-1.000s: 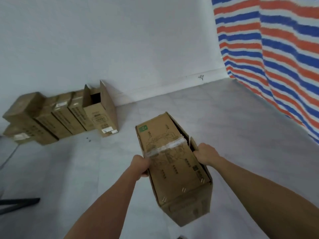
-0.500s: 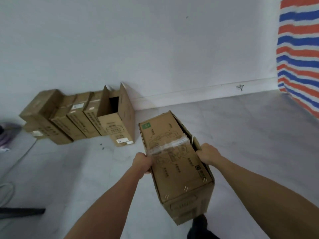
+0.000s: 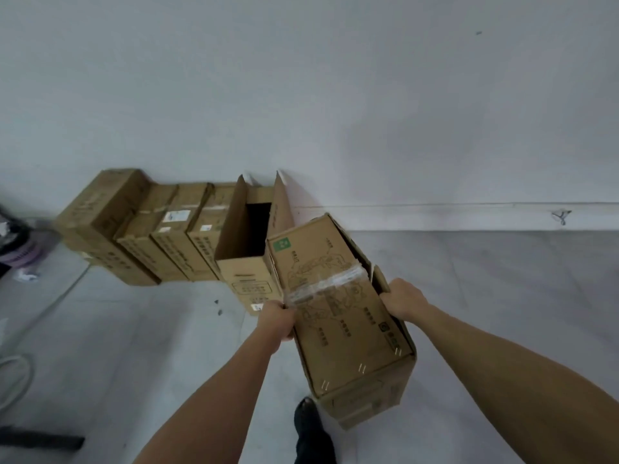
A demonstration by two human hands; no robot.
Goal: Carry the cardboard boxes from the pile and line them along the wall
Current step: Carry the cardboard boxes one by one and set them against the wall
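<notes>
Bridging left grip (image 3: 279, 318) and right grip (image 3: 403, 299), cardboard box (image 3: 338, 329)

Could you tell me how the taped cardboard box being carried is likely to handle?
Likely light for its size: left hand and right hand alone hold the taped cardboard box tilted by its edges. Its loose flap may flex under the grip.

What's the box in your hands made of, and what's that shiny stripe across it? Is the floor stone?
The carried box looks like brown cardboard: matte, with printed drawings and small metal staples. The shiny stripe seems to be clear plastic tape: see-through and glinting. The floor looks like smooth grey tile, perhaps stone.
</notes>
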